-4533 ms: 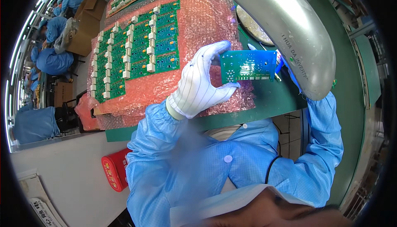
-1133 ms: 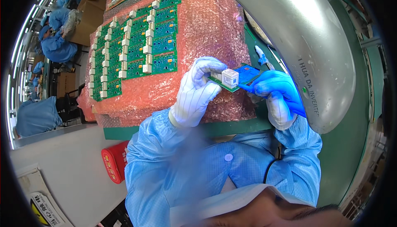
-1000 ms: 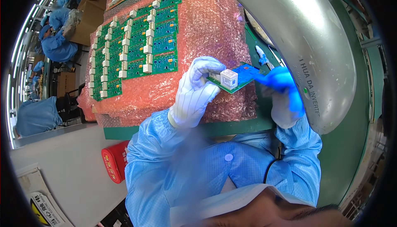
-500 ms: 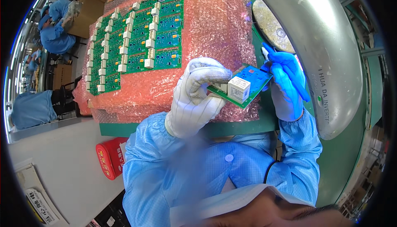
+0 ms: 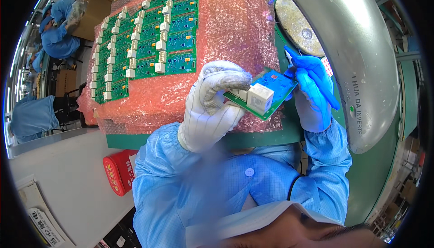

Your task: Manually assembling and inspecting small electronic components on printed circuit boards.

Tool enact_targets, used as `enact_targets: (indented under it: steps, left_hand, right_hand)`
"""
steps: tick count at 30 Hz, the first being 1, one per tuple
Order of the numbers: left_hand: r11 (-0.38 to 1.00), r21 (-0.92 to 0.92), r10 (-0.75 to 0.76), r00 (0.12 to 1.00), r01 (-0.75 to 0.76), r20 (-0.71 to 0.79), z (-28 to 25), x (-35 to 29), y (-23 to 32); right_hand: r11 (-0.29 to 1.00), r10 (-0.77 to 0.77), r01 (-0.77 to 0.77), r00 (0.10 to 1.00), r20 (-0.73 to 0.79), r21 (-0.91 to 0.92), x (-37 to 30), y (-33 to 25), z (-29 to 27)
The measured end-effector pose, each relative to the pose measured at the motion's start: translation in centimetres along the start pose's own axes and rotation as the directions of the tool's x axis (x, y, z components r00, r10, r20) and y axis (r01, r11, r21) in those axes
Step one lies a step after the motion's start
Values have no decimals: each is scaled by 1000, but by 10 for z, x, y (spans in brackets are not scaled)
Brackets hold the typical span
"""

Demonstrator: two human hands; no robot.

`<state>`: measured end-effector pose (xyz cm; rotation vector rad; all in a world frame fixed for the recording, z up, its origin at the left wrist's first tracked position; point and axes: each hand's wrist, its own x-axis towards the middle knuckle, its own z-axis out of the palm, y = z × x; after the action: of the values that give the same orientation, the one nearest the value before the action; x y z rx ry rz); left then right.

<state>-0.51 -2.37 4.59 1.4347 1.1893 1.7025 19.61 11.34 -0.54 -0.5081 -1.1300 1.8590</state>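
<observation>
My left hand [image 5: 212, 105], in a striped white glove, grips the left edge of a green circuit board [image 5: 270, 108], thumb below and fingers curled above. The board is tilted in front of me; a white block-shaped component [image 5: 260, 98] stands on its near side, and its far part is lit blue. My right hand [image 5: 312, 92], also gloved and tinted blue by the light, is closed around a slim blue pen-like tool [image 5: 329, 98] at the board's right edge. Whether its fingertips touch the board I cannot tell.
Rows of similar circuit boards [image 5: 181, 42] lie on pink bubble wrap [image 5: 226, 26] over a green mat [image 5: 135, 140]. A large silver lamp housing [image 5: 357, 62] arches at right, beside a round speckled base [image 5: 296, 22]. A red box [image 5: 118, 173] sits at lower left; people in blue work at far left.
The view has shifted slightly, so the laid-out boards appear a little further left and up. Both hands keep their grips, and the held board has barely moved.
</observation>
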Motion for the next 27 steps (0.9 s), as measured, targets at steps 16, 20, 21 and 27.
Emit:
enact_targets:
  steps: [16, 20, 21, 27]
  left_hand:
    - [980, -195, -70, 983, 36, -169, 5, 2, -25]
    - [989, -145, -57, 986, 34, -156, 0, 2, -30]
    - [986, -166, -32, 987, 6, -155, 0, 2, -30]
    - [988, -153, 15, 993, -33, -119, -7, 1, -36]
  right_hand:
    - [988, -65, 69, 997, 35, -141, -10, -20, 30]
    - [956, 2, -9, 1000, -27, -292, -14, -32, 39]
    - [939, 2, -12, 1000, -29, -344, -15, -33, 39]
    - [842, -1, -12, 1000, -24, -539, -14, -35, 34]
